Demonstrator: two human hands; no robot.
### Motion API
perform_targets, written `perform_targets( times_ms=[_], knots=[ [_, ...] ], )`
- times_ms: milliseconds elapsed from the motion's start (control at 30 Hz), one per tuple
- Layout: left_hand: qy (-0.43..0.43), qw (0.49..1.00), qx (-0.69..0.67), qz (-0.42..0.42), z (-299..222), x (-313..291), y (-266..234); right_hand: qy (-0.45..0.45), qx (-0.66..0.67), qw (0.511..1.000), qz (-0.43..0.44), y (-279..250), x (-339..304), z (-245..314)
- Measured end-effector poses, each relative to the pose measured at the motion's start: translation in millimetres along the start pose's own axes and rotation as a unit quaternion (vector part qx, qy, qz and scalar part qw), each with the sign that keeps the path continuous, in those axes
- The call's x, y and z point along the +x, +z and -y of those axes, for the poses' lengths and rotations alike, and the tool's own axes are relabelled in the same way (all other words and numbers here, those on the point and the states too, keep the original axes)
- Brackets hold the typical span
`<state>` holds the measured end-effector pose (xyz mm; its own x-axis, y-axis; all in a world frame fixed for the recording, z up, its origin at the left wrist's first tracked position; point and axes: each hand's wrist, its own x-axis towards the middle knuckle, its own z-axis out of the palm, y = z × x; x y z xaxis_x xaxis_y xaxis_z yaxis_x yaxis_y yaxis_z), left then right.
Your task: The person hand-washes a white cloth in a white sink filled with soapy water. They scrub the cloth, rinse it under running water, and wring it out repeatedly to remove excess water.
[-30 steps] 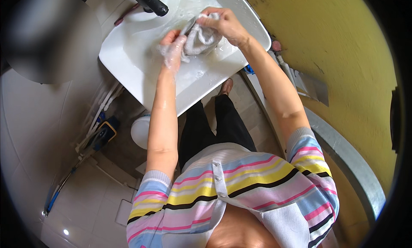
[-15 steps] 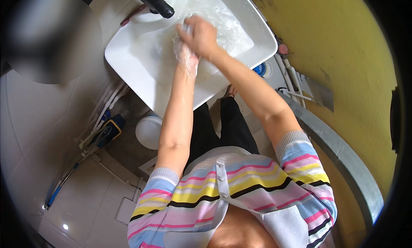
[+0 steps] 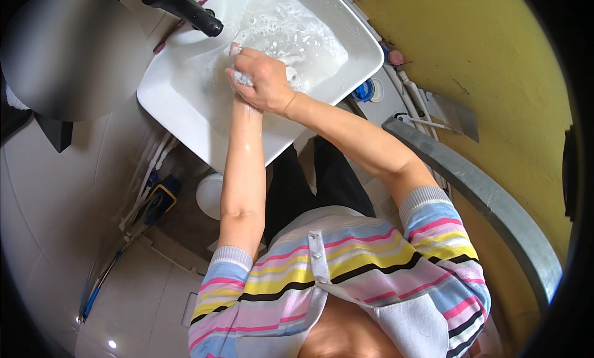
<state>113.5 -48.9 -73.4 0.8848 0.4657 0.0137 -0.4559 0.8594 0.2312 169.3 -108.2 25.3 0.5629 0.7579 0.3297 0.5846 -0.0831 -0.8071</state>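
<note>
drawn together since a second ago, when they stood apart, the right hand [image 3: 265, 81] now covers the left hand [image 3: 241, 102]; its fingers [image 3: 246, 63] clench a sudsy white cloth [image 3: 242, 79], while the left's are too hidden to tell; the bundle is over the basin [image 3: 158, 99], perhaps so drips fall inside; the black tap [image 3: 185, 11] juts near, likely the main obstacle; a white bucket [image 3: 209, 196] and blue tub [image 3: 364, 90] sit outside the basin.

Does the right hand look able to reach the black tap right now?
Likely yes: the black tap is close by and nothing visible blocks the way, though the right hand is busy with soapy white cloth.
</note>
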Motion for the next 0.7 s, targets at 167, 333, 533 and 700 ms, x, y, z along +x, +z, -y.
perform_targets(
  times_ms=[167, 333, 533, 700],
  knots=[
    [0.046, 0.958, 0.161, -0.232, 17.3, 8.0, 66.8, 0.107, -0.055, 0.992, 0.042, -2.8, 38.6, -37.8],
    [0.136, 0.988, 0.031, -0.07, 35.1, 8.2, 59.2, -0.024, -0.018, 0.997, 0.072, -6.5, 0.1, -5.0],
    [-0.038, 0.959, 0.124, -0.253, -18.0, 1.5, 102.2, 0.443, 0.405, 0.794, -0.097, -25.8, 69.8, -83.3],
    [-0.015, 0.862, 0.423, -0.279, -50.2, -17.3, 74.9, 0.403, 0.387, 0.826, 0.074, -72.9, 51.2, -94.3]
  ],
)
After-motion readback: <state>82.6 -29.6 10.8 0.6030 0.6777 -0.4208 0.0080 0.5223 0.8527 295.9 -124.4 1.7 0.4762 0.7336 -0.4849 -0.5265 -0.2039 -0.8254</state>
